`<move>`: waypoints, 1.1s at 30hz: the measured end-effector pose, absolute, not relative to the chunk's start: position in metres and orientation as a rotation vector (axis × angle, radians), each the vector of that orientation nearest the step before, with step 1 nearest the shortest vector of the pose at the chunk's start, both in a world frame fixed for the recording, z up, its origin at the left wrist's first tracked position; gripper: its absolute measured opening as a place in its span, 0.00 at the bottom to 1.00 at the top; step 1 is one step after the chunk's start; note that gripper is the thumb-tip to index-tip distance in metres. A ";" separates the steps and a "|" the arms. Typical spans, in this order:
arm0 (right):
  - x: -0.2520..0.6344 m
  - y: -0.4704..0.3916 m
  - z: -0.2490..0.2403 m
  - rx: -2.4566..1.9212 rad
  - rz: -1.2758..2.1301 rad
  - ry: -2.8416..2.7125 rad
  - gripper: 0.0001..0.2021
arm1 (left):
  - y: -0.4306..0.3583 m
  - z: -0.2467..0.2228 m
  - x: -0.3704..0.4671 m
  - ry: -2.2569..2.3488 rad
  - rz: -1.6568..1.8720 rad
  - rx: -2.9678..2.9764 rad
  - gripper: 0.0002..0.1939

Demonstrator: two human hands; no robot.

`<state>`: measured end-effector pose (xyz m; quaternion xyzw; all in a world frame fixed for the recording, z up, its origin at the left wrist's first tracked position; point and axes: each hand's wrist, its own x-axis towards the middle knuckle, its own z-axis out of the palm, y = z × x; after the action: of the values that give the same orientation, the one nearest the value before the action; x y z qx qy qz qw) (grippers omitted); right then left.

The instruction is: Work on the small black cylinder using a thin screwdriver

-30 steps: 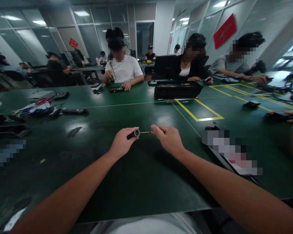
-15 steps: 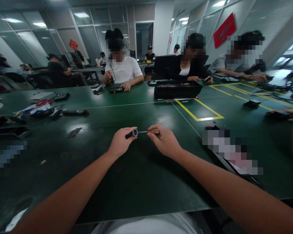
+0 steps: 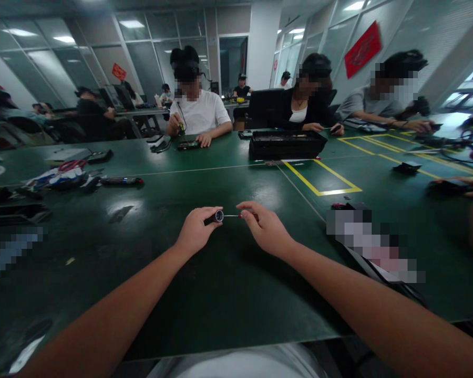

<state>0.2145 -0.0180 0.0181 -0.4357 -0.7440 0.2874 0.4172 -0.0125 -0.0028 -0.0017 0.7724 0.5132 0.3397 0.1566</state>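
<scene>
My left hand (image 3: 194, 229) is closed round a small black cylinder (image 3: 219, 216), which looks like a flashlight, with its pale-ringed round end facing me. In my right hand (image 3: 268, 229) is a screwdriver (image 3: 232, 216), its handle mostly hidden by the fingers. The thin metal shaft runs left from a reddish tip of the handle to the side of the cylinder. Whether its end sits in a screw there is too small to tell. Both hands are raised over the green table (image 3: 205, 310) near its middle.
On the right lies a long dark tray (image 3: 355, 257) with blurred-out contents. A black bin (image 3: 287, 145) stands farther back. To the left are a pile of cables and bags (image 3: 59, 176), a black cylindrical tool (image 3: 122, 181) and black trays (image 3: 18, 214). Several people sit across the table.
The fingers of my right hand have shifted on the screwdriver, and its handle now shows less. The cylinder stays almost where it was.
</scene>
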 end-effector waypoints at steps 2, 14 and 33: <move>0.214 -0.020 0.019 -1.053 0.746 -1.887 0.14 | -0.002 -0.002 -0.014 1.474 0.989 2.203 0.20; 0.215 -0.017 0.017 -1.155 0.772 -1.777 0.12 | -0.003 -0.003 -0.012 1.443 0.959 2.258 0.20; 0.211 -0.015 0.017 -1.055 0.869 -1.581 0.06 | -0.005 0.000 -0.012 1.476 0.937 2.241 0.20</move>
<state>0.2109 -0.0148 0.0168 -0.4366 -0.6543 0.3596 0.5019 -0.0115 -0.0046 -0.0002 0.7796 0.5136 0.3259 0.1490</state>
